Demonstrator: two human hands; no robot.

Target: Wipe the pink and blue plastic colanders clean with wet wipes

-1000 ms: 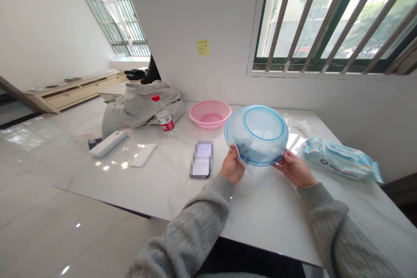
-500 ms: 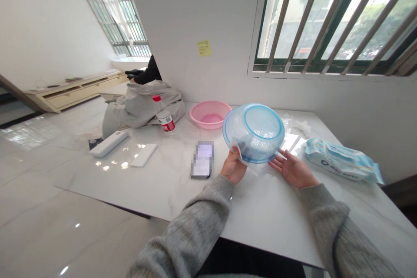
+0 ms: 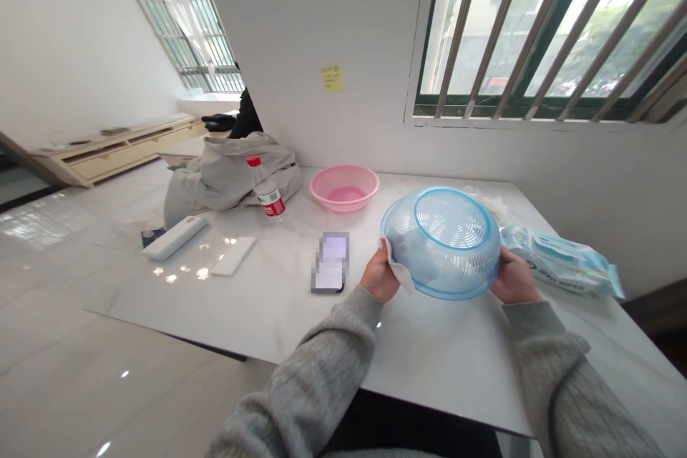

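A see-through blue plastic colander point(image 3: 456, 218) is held up over the table, bottom side facing up and tilted. My left hand point(image 3: 381, 273) grips its left rim, with a white wipe point(image 3: 398, 270) pinched between the fingers and the rim. On the opposite side my right hand point(image 3: 516, 278) is closed around the right rim, its fingertips partly hidden behind the colander. Farther back, left of the colander, stands a pink basin point(image 3: 344, 188). A phone point(image 3: 331, 262) with a blurred screen lies left of my left hand.
A pack of wet wipes point(image 3: 563, 261) lies at the right. To the left are a red-capped bottle point(image 3: 270, 197), a grey cloth bag point(image 3: 225, 168), a long white case point(image 3: 177, 237) and a flat white box point(image 3: 234, 256). Crumpled clear plastic point(image 3: 488, 204) lies behind the colander.
The colander has shifted right and lower, its bottom turned more upward. My right hand, earlier open with fingers spread near the lower rim, now grips the right side.
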